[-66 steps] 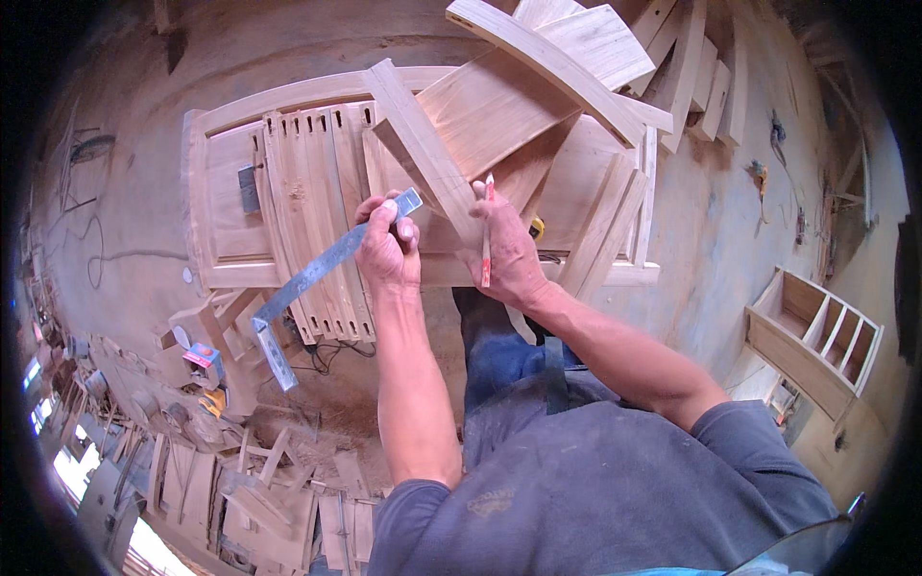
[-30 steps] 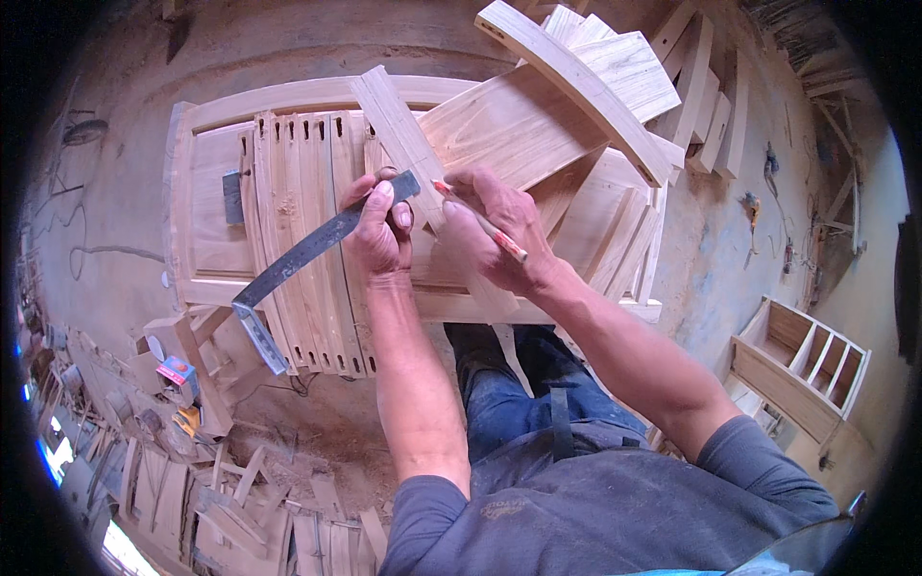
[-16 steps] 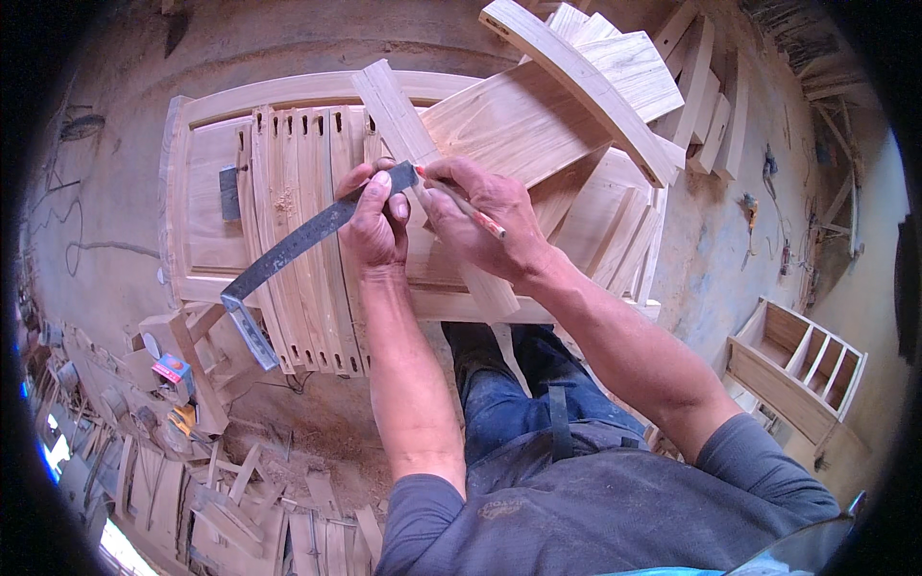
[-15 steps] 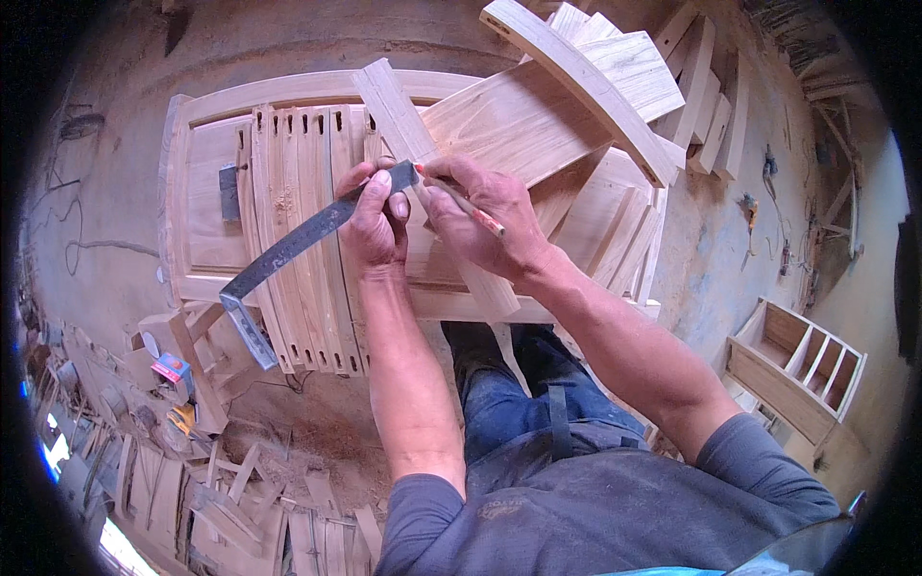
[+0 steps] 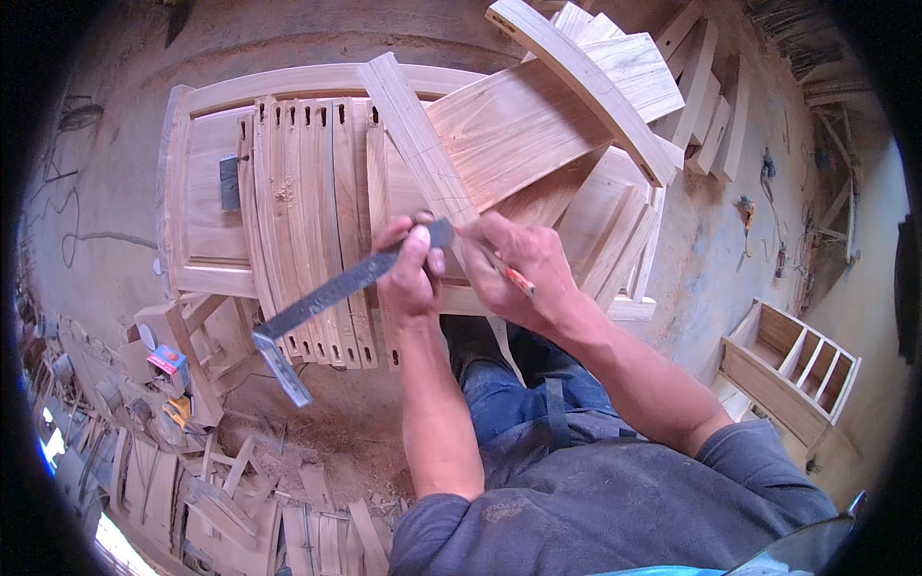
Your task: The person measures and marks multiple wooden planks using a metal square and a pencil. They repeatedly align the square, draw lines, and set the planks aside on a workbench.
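My left hand (image 5: 413, 280) grips a dark, L-shaped metal square (image 5: 331, 285) near one end, thumb on top. The bent, shinier end of the square juts out at lower left, over the slats. In my right hand (image 5: 528, 261) is a red patterned pencil (image 5: 516, 277), pinched, with its tip hidden near the square's held end. Both hands are over a long pale board (image 5: 408, 120) lying slantwise across the work. Beneath the square, several slotted wooden slats (image 5: 317, 202) lie side by side on a framed wooden panel (image 5: 216, 280).
A wide plank (image 5: 538, 120) and a curved rail (image 5: 581, 86) rest across the panel's far right. A dark block (image 5: 230, 184) sits left of the slats. Wood offcuts cover the floor at lower left. A wooden drawer-like frame (image 5: 792, 370) stands at right.
Both hands have moved nearer to my body and slightly right along the slanted board, taking the square and pencil with them. The grips look the same.
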Motion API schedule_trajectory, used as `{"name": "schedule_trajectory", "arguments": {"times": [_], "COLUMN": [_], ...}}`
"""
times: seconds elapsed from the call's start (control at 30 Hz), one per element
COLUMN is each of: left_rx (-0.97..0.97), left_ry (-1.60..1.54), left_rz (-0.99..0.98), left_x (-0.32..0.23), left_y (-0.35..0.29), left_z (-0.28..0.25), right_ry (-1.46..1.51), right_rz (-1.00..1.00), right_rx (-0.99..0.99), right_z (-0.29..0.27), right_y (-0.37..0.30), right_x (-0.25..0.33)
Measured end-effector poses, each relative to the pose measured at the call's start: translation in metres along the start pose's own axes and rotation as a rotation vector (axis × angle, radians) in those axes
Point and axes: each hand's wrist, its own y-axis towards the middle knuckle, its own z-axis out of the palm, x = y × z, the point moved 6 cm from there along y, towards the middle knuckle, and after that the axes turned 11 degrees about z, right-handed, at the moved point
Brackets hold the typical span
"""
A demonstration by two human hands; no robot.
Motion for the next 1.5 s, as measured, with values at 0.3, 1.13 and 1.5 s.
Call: {"name": "schedule_trajectory", "arguments": {"times": [0.3,1.13,1.5], "left_rx": [-0.068,0.074,0.079], "left_ry": [0.187,-0.007,-0.031], "left_rz": [-0.050,0.141,0.037], "left_x": [-0.038,-0.140,-0.105], "left_y": [-0.053,-0.033,-0.020], "left_z": [-0.015,-0.018,-0.007], "right_ry": [-0.135,-0.065,-0.172], "right_rz": [-0.014,-0.079,0.069], "right_rx": [-0.171,-0.428,-0.401], "right_z": [-0.002,-0.017,-0.028], "right_y": [0.031,0.030,0.052], "right_x": [0.014,-0.029,-0.075]}}
